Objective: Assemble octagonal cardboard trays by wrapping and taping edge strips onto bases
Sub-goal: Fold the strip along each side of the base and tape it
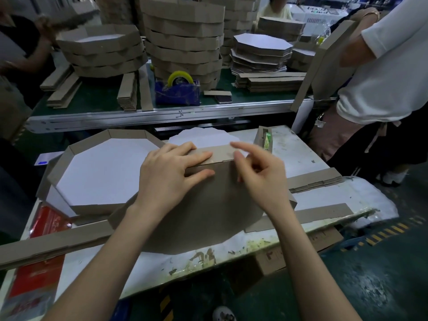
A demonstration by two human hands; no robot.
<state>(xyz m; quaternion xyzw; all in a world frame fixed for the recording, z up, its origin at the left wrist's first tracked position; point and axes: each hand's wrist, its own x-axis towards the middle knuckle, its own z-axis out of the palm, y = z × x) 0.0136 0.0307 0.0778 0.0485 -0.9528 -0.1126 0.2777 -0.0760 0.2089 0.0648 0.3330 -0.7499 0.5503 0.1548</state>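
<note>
in the centre of the frame a brown octagonal cardboard base (pixel 208 218) rests on the white desk (pixel 312 156), with a brown cardboard edge strip (pixel 220 152) along its far edge. the left hand (pixel 166 172) presses the strip, grip wide, fingers flat. the right hand (pixel 259 174) is just beside it, fingers curled narrow; i cannot tell whether its grip holds anything. 1 finished octagonal cardboard tray (pixel 97 208) sits left of centre.

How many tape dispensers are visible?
2: a blue dispenser on the far green table, a brown dispenser on the near table beyond the right hand. More may be hidden.
</note>
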